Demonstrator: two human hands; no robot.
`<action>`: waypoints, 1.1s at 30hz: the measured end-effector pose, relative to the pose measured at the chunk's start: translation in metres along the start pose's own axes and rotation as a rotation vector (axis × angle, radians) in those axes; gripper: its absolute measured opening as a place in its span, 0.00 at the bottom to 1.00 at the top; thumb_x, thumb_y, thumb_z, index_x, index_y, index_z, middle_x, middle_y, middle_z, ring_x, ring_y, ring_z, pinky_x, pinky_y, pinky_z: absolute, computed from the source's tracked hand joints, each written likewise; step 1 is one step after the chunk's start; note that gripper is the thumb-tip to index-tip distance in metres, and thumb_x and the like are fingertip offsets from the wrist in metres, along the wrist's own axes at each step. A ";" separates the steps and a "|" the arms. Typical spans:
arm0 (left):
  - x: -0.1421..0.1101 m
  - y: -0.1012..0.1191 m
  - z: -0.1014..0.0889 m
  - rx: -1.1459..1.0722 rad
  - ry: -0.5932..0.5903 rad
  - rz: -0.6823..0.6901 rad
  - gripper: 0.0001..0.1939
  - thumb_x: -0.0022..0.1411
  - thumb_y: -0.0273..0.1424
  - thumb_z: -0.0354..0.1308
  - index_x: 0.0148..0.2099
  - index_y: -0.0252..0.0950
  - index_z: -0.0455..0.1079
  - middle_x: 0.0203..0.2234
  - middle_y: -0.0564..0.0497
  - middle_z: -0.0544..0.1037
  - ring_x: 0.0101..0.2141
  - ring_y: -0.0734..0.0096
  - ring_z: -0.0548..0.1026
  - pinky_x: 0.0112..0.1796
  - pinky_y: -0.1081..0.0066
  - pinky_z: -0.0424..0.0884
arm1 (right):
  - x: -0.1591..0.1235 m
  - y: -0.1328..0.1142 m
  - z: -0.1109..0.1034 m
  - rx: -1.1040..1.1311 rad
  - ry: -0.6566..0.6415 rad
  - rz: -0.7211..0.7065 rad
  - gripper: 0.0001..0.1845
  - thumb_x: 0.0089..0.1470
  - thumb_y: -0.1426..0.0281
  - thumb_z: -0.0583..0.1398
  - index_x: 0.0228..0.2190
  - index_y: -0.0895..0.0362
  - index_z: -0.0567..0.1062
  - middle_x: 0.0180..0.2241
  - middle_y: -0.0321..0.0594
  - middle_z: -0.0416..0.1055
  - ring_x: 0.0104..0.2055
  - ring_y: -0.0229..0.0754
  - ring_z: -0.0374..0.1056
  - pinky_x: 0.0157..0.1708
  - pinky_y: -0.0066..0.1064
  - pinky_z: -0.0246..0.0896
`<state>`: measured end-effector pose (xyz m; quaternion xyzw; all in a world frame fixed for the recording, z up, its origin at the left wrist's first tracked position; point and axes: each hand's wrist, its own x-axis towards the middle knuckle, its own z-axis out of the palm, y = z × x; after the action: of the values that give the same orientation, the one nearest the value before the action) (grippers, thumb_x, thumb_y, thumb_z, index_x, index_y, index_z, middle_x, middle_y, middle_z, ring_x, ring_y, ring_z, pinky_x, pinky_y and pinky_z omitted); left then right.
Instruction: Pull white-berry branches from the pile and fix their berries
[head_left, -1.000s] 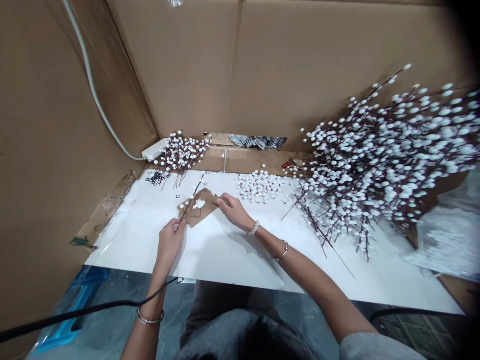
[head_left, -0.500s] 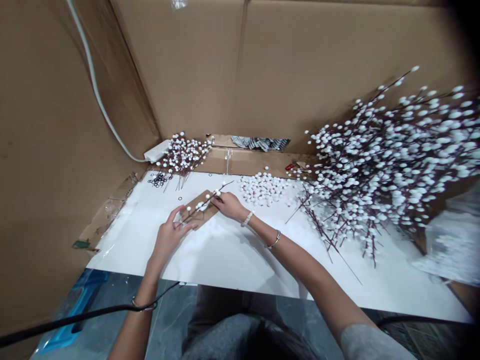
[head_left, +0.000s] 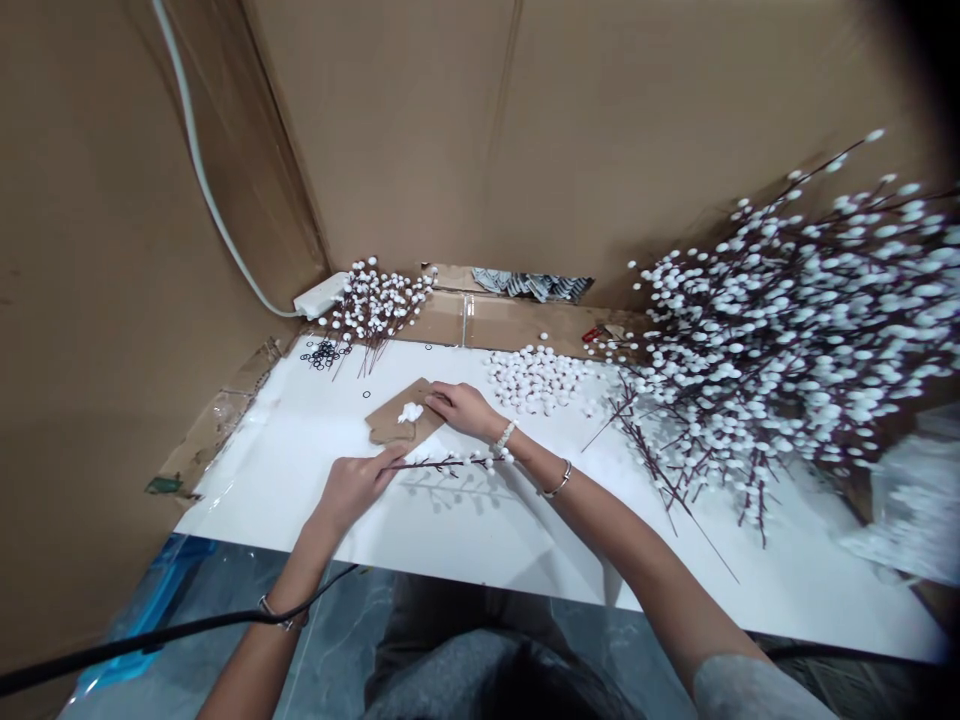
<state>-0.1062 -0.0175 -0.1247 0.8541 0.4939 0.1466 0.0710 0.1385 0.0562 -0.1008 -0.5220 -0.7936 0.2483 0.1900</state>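
Budded twig hangs just above the white tabletop; left hand pinches its bare left end. Judged light, springy; bare stem best gripped, since buds may detach. Beyond: brown card, right hand at its right corner, fingers nearly together, hold unclear.

We read no text, label, brand, number or sign anywhere. No legible lettering for us on cardboard wall, white power strip, brown card or plastic bag; small red item too tiny for us to tell.
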 end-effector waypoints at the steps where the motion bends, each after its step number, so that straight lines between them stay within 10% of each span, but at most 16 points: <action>1: 0.000 0.001 0.000 0.008 -0.003 -0.013 0.14 0.66 0.36 0.54 0.49 0.43 0.78 0.28 0.50 0.83 0.26 0.69 0.79 0.25 0.75 0.61 | 0.000 0.000 -0.001 -0.013 -0.003 -0.001 0.11 0.64 0.64 0.53 0.37 0.54 0.74 0.30 0.37 0.74 0.31 0.39 0.66 0.31 0.27 0.49; 33: 0.000 0.010 0.001 -0.003 -0.042 -0.116 0.15 0.65 0.35 0.53 0.49 0.43 0.78 0.29 0.48 0.83 0.29 0.66 0.80 0.26 0.74 0.61 | -0.004 -0.012 -0.011 -0.155 -0.053 0.009 0.13 0.64 0.63 0.53 0.39 0.53 0.77 0.33 0.41 0.78 0.33 0.42 0.70 0.30 0.28 0.49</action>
<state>-0.0977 -0.0222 -0.1232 0.8270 0.5405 0.1249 0.0911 0.1378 0.0506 -0.0847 -0.5319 -0.8129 0.2004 0.1268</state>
